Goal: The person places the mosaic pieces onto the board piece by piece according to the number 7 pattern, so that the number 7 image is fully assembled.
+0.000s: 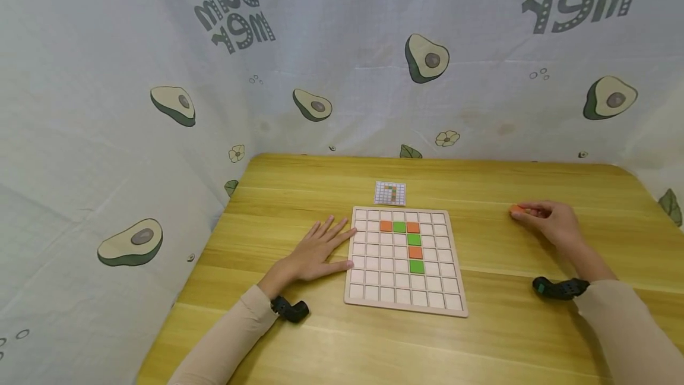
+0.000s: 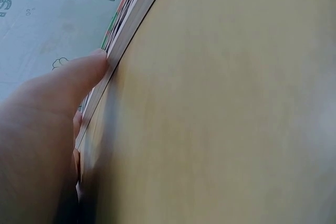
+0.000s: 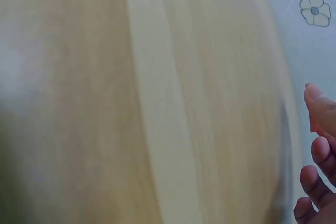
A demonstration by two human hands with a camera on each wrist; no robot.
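Note:
A square wooden grid board [image 1: 404, 311] lies on the table, with orange and green tiles set in some of its cells. Fingers spread, my left hand [image 1: 312, 256] rests by the board's left edge; in the left wrist view its thumb [image 2: 92, 69] touches the board's side [image 2: 126, 35]. Out to the right of the board, my right hand [image 1: 556, 223] pinches an orange tile [image 1: 516, 210] between thumb and fingers. Only a sliver of that tile [image 3: 313, 124] shows in the right wrist view.
A small printed card [image 1: 390, 193] with a coloured grid pattern lies just behind the board. The wooden table [image 1: 299, 349] ends at a hanging cloth [image 1: 347, 28] printed with avocados. Each wrist carries a black strap device [image 1: 560, 288].

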